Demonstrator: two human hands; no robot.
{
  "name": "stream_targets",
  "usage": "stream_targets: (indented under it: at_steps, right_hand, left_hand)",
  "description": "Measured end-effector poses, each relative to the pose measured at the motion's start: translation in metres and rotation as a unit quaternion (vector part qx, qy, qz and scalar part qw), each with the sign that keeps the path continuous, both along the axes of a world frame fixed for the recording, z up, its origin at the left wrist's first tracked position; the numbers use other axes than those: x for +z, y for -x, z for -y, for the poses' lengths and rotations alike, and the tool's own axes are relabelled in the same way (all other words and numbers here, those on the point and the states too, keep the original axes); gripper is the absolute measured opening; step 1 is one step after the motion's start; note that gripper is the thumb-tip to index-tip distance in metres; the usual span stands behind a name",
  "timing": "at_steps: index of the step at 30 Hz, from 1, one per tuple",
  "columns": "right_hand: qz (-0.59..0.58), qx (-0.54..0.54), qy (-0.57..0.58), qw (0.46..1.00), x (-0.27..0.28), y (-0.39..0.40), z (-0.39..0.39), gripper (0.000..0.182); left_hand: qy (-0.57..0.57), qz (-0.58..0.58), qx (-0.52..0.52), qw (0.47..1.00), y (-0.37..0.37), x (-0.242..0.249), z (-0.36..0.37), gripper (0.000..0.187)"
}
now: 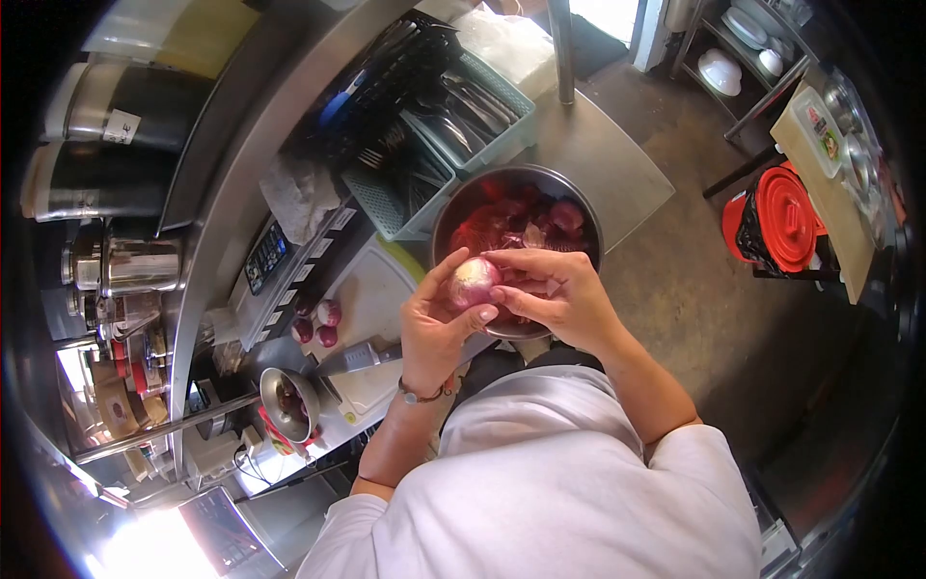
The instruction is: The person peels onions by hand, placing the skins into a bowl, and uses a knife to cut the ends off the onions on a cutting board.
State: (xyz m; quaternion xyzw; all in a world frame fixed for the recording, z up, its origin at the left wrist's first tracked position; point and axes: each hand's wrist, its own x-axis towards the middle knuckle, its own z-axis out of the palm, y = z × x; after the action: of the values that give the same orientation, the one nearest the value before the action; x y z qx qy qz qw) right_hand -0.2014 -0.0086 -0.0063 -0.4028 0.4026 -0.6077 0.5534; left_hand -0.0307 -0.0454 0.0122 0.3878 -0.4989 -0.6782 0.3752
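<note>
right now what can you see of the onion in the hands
The onion is round and mostly peeled, pale pinkish-white with purple streaks, its surface smooth and shiny. It is held above the near rim of the metal bowl, which holds red-purple skins. The left hand cups it from below and the side, thumb across its front; the right hand grips it from the other side, fingers at its top. Its far side is hidden.

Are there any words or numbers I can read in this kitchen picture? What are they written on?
None can be read.
White label on the dark container: blurred.
Scale display and keys: too small.
Sticker on the clear lidded box: blurred.
Print at the cutting board edge: too small.
The left hand and right hand hold a peeled onion, which carries no writing.
</note>
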Motion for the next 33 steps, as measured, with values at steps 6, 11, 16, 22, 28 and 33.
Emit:
stream_targets:
  at_steps: [6, 11, 16, 22, 28, 33]
  right_hand:
    - [0.016, 0.038, -0.061, 0.997, 0.001, 0.003, -0.002, 0.031]
    - [-0.091, 0.0, -0.01, 0.996, 0.006, 0.0, 0.0, 0.03]
    - [-0.167, -0.08, 0.018, 0.983, -0.011, -0.003, 0.004, 0.027]
    - [-0.022, -0.031, 0.025, 0.999, -0.01, -0.01, 0.004, 0.037]
    - [0.051, -0.003, 0.018, 0.999, -0.017, -0.003, 0.004, 0.046]
    - [0.063, -0.082, 0.007, 0.995, -0.02, 0.006, 0.006, 0.042]
  left_hand:
    - [0.053, 0.061, 0.005, 0.997, -0.001, 0.001, -0.005, 0.072]
    - [0.075, 0.096, 0.018, 0.992, -0.002, -0.001, -0.007, 0.069]
    - [0.1, 0.091, 0.014, 0.991, 0.001, 0.001, -0.006, 0.061]
    - [0.031, 0.005, 0.041, 0.999, 0.0, -0.009, 0.001, 0.051]
    - [-0.017, -0.033, 0.028, 0.999, -0.005, -0.021, 0.006, 0.036]
    - [0.02, 0.092, 0.048, 0.994, -0.002, -0.034, 0.01, 0.035]
